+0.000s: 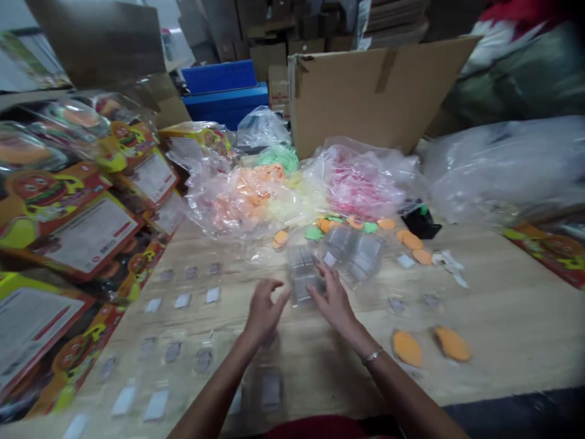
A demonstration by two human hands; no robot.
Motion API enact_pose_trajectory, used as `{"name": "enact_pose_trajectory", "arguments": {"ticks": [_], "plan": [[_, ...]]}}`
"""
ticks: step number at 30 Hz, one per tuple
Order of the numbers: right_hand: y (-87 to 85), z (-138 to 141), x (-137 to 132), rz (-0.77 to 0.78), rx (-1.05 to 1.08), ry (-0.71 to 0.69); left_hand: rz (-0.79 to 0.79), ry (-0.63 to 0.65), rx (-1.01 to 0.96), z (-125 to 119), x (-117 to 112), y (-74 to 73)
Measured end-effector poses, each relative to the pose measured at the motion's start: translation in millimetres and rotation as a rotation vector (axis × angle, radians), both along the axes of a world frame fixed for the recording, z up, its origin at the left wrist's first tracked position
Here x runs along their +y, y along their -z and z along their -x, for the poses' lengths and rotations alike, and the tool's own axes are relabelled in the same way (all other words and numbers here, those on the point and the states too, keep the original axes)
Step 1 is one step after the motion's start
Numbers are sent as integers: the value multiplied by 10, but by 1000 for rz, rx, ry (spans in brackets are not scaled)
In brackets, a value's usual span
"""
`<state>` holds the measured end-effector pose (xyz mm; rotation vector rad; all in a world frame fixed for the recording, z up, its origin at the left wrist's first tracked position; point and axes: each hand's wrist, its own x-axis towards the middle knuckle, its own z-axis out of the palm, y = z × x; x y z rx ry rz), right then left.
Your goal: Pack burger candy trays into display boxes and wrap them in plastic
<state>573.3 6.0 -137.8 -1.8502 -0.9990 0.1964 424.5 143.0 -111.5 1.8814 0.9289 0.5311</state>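
My left hand (264,306) and my right hand (335,300) reach forward over a light wooden table (503,317). Between them lies a small stack of clear plastic packets (302,277). The right hand's fingers rest on the stack's right side. The left hand hovers just left of it with its fingers curled and apart, holding nothing. More clear packets (355,250) lie just beyond. A thin bracelet (372,356) sits on my right wrist. The picture is blurred by motion.
Several small packets (183,300) lie in rows at the left. Boxed burger toys (77,225) pile along the left edge. Plastic bags of coloured foam pieces (256,195) and an open cardboard box (365,91) stand behind. Orange foam pieces (427,346) lie at the right.
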Motion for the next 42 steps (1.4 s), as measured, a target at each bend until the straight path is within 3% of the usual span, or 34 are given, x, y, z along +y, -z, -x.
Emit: {"name": "enact_pose_trajectory", "arguments": {"ticks": [2,4,7,11,13,14,17,19,23,28,32,34,36,39,42], "plan": [[2,17,-8,-11,33,-20,320,77,-109,-220,-198,52],[14,19,-31,-10,42,-37,482,76,-124,-345,-286,114],[32,-5,-62,-13,66,-12,618,53,-127,-364,-271,153],[8,-20,-37,6,-15,70,685,3,-136,-236,-222,31],[-11,-17,-13,54,-86,49,591,-33,-121,-122,-213,-79],[-13,-19,-4,76,-102,31,458,-60,-84,-53,-208,-132],[17,-53,4,80,-96,11,-133,-128,161,153,-198,-225],[51,-86,7,53,-88,13,-355,-102,324,222,-199,-205],[71,-109,12,33,-115,28,-283,-50,376,131,-173,-32],[-21,-120,-28,57,-207,15,-140,-209,301,-64,32,205],[-247,-201,139,41,-327,-56,12,-339,211,-219,193,383],[-409,-256,381,92,-405,-203,86,-359,154,-267,219,417],[-551,-296,713,233,-500,-389,132,-361,81,-228,222,366],[-627,-282,1246,487,-636,-541,101,-405,-38,30,234,129],[-521,-177,1677,559,-653,-565,-189,-492,-63,324,300,-153]]}}
